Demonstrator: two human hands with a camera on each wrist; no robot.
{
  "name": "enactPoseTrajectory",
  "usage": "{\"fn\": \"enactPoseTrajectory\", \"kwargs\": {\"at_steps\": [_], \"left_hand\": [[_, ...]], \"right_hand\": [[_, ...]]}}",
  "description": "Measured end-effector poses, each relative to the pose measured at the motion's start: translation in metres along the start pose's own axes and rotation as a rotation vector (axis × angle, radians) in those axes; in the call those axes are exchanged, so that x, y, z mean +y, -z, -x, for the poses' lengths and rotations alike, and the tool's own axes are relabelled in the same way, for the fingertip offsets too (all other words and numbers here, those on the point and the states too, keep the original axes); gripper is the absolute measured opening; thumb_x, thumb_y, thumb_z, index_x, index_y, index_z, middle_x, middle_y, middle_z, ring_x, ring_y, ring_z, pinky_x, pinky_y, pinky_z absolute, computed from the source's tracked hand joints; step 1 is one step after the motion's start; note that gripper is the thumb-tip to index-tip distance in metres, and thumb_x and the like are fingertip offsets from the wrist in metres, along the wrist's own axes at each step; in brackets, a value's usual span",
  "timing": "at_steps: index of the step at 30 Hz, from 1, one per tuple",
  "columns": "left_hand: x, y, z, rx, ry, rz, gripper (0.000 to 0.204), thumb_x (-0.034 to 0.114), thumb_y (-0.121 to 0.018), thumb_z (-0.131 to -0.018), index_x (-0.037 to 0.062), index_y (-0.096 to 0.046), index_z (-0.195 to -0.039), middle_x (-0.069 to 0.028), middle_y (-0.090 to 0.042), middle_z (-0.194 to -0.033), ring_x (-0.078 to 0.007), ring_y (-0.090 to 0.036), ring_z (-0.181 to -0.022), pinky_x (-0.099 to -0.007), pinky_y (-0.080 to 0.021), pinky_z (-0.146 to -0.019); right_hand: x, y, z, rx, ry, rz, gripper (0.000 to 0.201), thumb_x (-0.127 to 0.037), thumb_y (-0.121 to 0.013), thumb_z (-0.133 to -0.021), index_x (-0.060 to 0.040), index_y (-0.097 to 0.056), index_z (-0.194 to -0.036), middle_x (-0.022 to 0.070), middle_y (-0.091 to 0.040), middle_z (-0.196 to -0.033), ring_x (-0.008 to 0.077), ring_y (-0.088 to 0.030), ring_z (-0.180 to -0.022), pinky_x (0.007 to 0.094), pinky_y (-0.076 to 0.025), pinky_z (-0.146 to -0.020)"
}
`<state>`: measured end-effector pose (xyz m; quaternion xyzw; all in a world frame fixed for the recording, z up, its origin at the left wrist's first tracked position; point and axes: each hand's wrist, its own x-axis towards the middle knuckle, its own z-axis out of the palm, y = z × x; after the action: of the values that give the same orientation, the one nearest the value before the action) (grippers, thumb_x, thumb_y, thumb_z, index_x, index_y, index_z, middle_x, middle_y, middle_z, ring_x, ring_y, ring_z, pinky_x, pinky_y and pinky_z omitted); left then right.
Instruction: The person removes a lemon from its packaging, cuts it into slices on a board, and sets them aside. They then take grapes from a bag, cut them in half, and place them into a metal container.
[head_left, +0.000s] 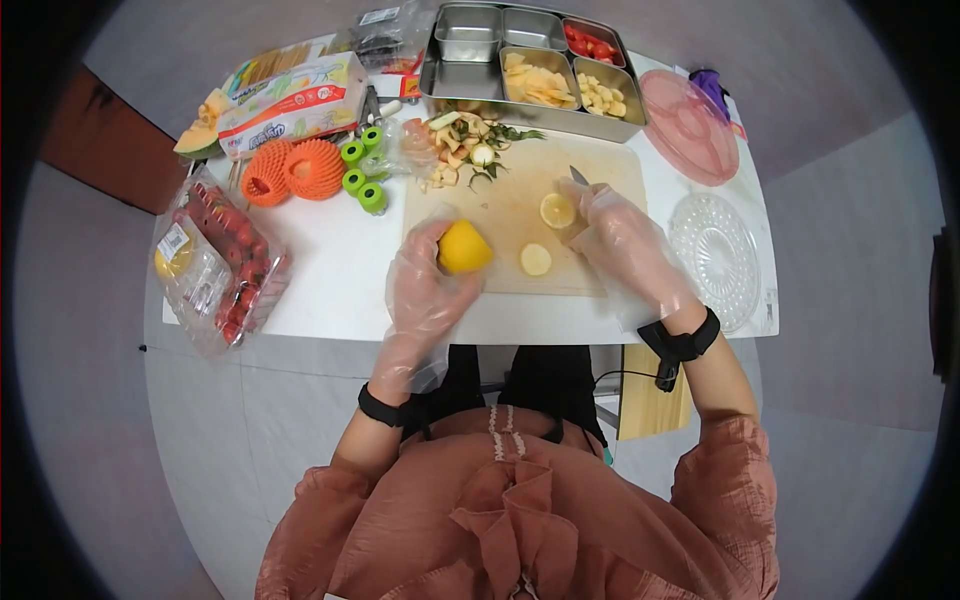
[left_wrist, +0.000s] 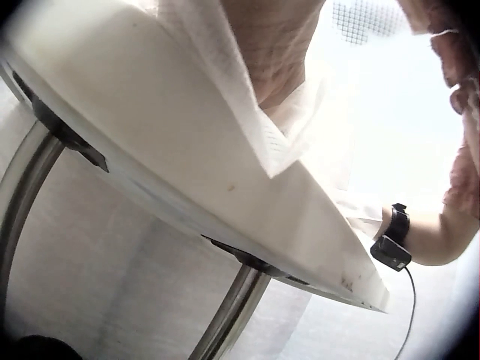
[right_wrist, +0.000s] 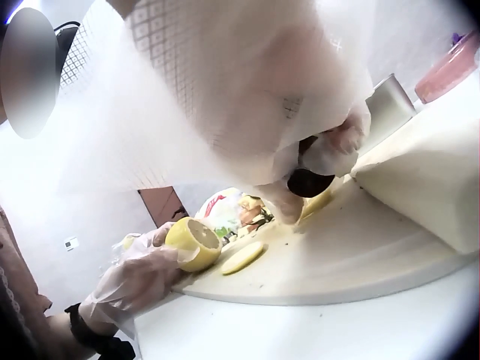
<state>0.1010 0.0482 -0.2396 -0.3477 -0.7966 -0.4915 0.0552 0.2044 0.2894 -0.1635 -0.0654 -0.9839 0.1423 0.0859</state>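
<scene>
A gloved left hand [head_left: 430, 285] holds a cut yellow lemon [head_left: 465, 247] over the cutting board's left part; the right wrist view shows the pale cut face of the lemon [right_wrist: 193, 244]. Over the board's right side, the gloved right hand [head_left: 625, 240] grips a knife [head_left: 578, 176] by its dark handle [right_wrist: 311, 182], the blade mostly hidden. Beside its fingers is a lemon slice [head_left: 557, 210], and a paler round slice [head_left: 535, 259] lies between the hands. The left wrist view shows only part of the gloved left hand [left_wrist: 274, 45], not the lemon.
Fruit peels [head_left: 460, 145] lie at the cutting board's [head_left: 510, 185] back left. Behind it stands a steel tray [head_left: 600, 124] with cut fruit in compartments. Pink [head_left: 690, 130] and clear [head_left: 714, 265] lids are at right; foam nets [head_left: 315, 168], green rolls [head_left: 372, 197] and packed red fruit [head_left: 240, 255] at left.
</scene>
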Motion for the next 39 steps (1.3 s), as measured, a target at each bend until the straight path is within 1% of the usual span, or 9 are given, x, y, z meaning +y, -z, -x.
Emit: {"fn": "enactPoseTrajectory", "kwargs": {"at_steps": [2, 7, 16, 19, 24, 26, 30, 32, 39], "left_hand": [[0.004, 0.001, -0.001, -0.015, 0.067, 0.089, 0.056, 0.011, -0.079, -0.071, 0.0047, -0.057, -0.122, -0.0171, -0.064, -0.113, -0.0379, -0.062, -0.1, -0.0441, -0.052, -0.086], [0.002, 0.0, -0.001, -0.017, 0.066, 0.074, 0.056, 0.01, -0.079, -0.07, 0.005, -0.057, -0.121, -0.0175, -0.064, -0.113, -0.039, -0.063, -0.099, -0.0446, -0.052, -0.085], [0.001, 0.001, -0.001, -0.02, 0.045, 0.056, 0.057, 0.011, -0.079, -0.07, 0.0049, -0.056, -0.122, -0.0184, -0.064, -0.115, -0.0398, -0.063, -0.102, -0.0448, -0.052, -0.086], [0.001, 0.002, -0.001, -0.031, 0.044, 0.05, 0.057, 0.011, -0.079, -0.071, 0.0046, -0.056, -0.122, -0.0182, -0.063, -0.115, -0.0399, -0.062, -0.103, -0.0447, -0.051, -0.087], [0.0, 0.001, 0.0, -0.035, 0.042, 0.046, 0.056, 0.01, -0.078, -0.071, 0.0045, -0.056, -0.121, -0.0178, -0.063, -0.115, -0.0394, -0.062, -0.104, -0.0443, -0.051, -0.088], [0.0, 0.0, 0.0, 0.014, -0.03, -0.014, 0.058, 0.012, -0.081, -0.071, 0.0051, -0.058, -0.123, -0.0121, -0.061, -0.106, -0.0285, -0.06, -0.09, -0.0373, -0.051, -0.077], [0.001, 0.001, -0.002, 0.009, -0.031, -0.021, 0.058, 0.013, -0.082, -0.071, 0.0056, -0.057, -0.123, -0.0118, -0.061, -0.106, -0.0285, -0.06, -0.087, -0.0376, -0.051, -0.075], [0.003, 0.002, -0.001, -0.037, 0.034, 0.048, 0.055, 0.008, -0.078, -0.071, 0.004, -0.055, -0.12, -0.0172, -0.063, -0.115, -0.0387, -0.062, -0.104, -0.0439, -0.05, -0.09], [0.004, 0.003, -0.002, -0.044, 0.014, 0.034, 0.057, 0.008, -0.078, -0.071, 0.0043, -0.054, -0.122, -0.0179, -0.062, -0.116, -0.0393, -0.061, -0.105, -0.0441, -0.05, -0.091]], "right_hand": [[0.002, -0.008, -0.005, 0.046, 0.063, -0.01, 0.043, -0.016, -0.071, -0.082, -0.003, -0.064, -0.122, 0.0189, -0.066, -0.102, 0.037, -0.065, -0.094, 0.0437, -0.054, -0.081], [0.002, -0.007, -0.015, -0.055, 0.062, 0.009, 0.051, -0.009, -0.073, -0.081, -0.0019, -0.061, -0.13, 0.0209, -0.068, -0.114, 0.0365, -0.065, -0.107, 0.0409, -0.053, -0.089], [0.019, -0.007, -0.021, -0.059, 0.082, 0.015, 0.037, -0.009, -0.064, -0.087, -0.002, -0.066, -0.124, 0.0217, -0.07, -0.099, 0.0361, -0.069, -0.091, 0.0402, -0.054, -0.079], [0.026, -0.008, -0.025, 0.017, -0.147, -0.241, 0.035, -0.011, -0.055, -0.089, 0.001, -0.069, -0.119, 0.0257, -0.069, -0.097, 0.0401, -0.068, -0.086, 0.0424, -0.053, -0.08], [0.029, -0.002, -0.029, -0.04, -0.385, -0.387, 0.037, -0.01, -0.054, -0.089, 0.0033, -0.068, -0.12, 0.0231, -0.07, -0.088, 0.029, -0.069, -0.077, 0.0359, -0.053, -0.077], [0.033, -0.004, -0.028, -0.02, -0.381, -0.42, 0.035, -0.011, -0.055, -0.089, 0.0035, -0.068, -0.117, 0.0213, -0.069, -0.086, 0.0264, -0.068, -0.076, 0.0349, -0.053, -0.076], [0.044, -0.008, -0.03, -0.009, -0.379, -0.449, 0.028, -0.014, -0.059, -0.088, 0.0032, -0.07, -0.108, 0.0148, -0.069, -0.082, 0.0195, -0.066, -0.072, 0.0322, -0.052, -0.072], [0.045, -0.008, -0.031, -0.015, -0.373, -0.479, 0.026, -0.015, -0.06, -0.089, 0.0026, -0.069, -0.105, 0.0122, -0.068, -0.081, 0.0172, -0.065, -0.072, 0.0313, -0.051, -0.072], [0.016, 0.006, -0.044, -0.111, -0.435, -0.593, 0.025, -0.017, -0.062, -0.09, 0.0016, -0.069, -0.106, 0.0079, -0.067, -0.08, 0.0121, -0.062, -0.072, 0.0286, -0.05, -0.071]]}}
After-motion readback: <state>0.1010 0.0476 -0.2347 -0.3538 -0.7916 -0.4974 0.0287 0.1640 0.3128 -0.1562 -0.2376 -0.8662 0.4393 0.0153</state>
